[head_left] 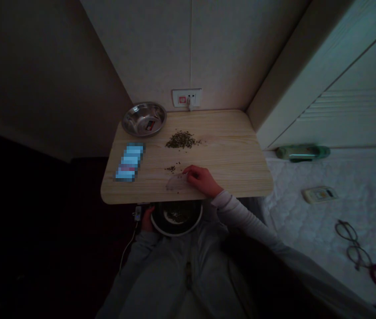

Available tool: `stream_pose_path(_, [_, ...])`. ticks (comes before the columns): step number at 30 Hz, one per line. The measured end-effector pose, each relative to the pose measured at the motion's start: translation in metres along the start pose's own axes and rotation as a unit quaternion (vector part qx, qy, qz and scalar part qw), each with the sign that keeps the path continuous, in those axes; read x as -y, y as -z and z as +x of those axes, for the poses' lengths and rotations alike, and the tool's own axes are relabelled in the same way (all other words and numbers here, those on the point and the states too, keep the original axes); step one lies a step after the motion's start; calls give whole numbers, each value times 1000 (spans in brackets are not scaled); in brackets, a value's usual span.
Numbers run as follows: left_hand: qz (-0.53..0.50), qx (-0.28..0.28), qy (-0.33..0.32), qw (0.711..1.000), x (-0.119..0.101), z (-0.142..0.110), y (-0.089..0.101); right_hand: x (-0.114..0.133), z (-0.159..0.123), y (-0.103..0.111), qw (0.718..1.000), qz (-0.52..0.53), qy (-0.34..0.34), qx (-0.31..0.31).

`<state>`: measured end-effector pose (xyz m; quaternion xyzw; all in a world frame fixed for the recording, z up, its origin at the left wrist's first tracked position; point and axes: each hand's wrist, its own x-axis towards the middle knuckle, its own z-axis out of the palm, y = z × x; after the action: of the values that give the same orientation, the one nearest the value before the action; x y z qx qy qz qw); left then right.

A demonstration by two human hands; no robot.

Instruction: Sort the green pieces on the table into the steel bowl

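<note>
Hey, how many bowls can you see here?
2. A steel bowl sits at the table's far left corner, and a white-rimmed bowl is in the left hand, below the near edge. Others could be hidden in the shadows.

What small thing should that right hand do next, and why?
Probably draw the nearer little scatter of dark bits toward the table's near edge: the right hand is already beside it, and the left hand holds a dark bowl with similar bits inside, just below that edge.

Dim room, pale walls (224, 53), white socket (187, 98), quilted bed (300, 181).
</note>
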<state>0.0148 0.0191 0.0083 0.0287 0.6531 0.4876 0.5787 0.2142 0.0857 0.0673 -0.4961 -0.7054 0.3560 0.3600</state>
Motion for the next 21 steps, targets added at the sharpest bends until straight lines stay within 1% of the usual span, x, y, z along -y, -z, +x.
stream_pose_path(4, [2, -7, -10, 1000, 3, 4, 4, 1, -5, 2, 1000, 13, -3, -8])
stream_pose_path(7, [2, 2, -41, 999, 5, 6, 8, 3, -15, 3, 1000, 12, -11, -2])
stream_pose_path(10, [-2, 11, -67, 998, 6, 9, 11, 2, -29, 5, 1000, -2, -29, -9])
stream_pose_path(15, [-5, 13, -66, 998, 7, 11, 9, -2, -48, 13, 997, -8, -64, -40])
stream_pose_path(18, [-5, 8, -62, 998, 7, 11, 9, -3, -53, 17, 995, -14, -75, -62])
stream_pose_path(21, [-7, 6, -57, 998, 5, 10, 11, -2, -53, 18, 995, -24, -78, -64])
